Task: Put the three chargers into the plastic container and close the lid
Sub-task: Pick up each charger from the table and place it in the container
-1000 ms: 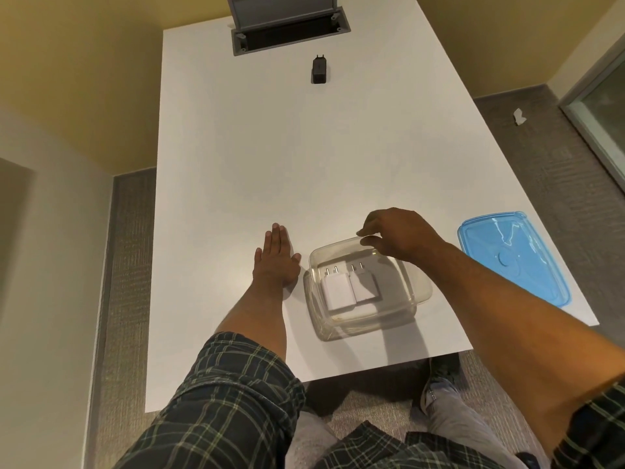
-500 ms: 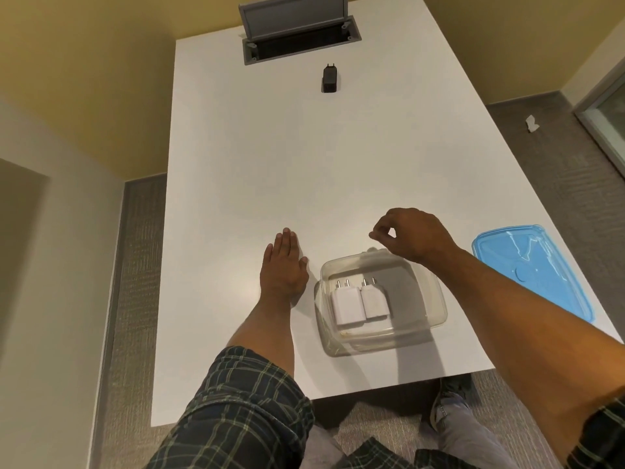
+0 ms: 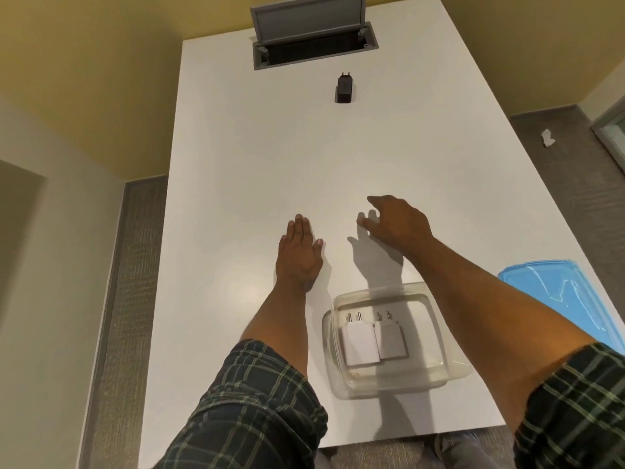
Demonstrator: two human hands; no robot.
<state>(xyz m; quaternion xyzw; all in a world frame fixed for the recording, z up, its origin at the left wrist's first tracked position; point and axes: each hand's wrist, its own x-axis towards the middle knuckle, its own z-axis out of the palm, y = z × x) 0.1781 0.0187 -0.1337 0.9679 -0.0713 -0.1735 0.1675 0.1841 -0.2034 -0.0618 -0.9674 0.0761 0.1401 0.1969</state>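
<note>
We see two of the three chargers already in the clear rectangular plastic container point(image 3: 389, 336), in the lower middle of the frame: two white wall chargers point(image 3: 372, 340) lie flat and side by side against its left wall, with their pins toward the top of the frame. The small black charger point(image 3: 344, 90) lies alone in the upper middle of the frame on the white table point(image 3: 236, 164), just below the grey flip-up socket box point(image 3: 313, 32) and well apart from both hands. The translucent blue plastic lid point(image 3: 561, 296) lies at the right edge, beside the container.

Our right hand point(image 3: 397, 226) reaches over the table above the container, with fingers spread loosely and grasping nothing. Our left hand point(image 3: 297, 255) rests flat on the table with the fingers straight and together, also empty.

We judge that the step in hand is to fetch the black charger. To do it well, we should take it by its body from the two sides, not by the pins. In the container, the free place is on the right of the white pair, so we lay it flat there. If it stands upright, the lid may not sit down properly.
</note>
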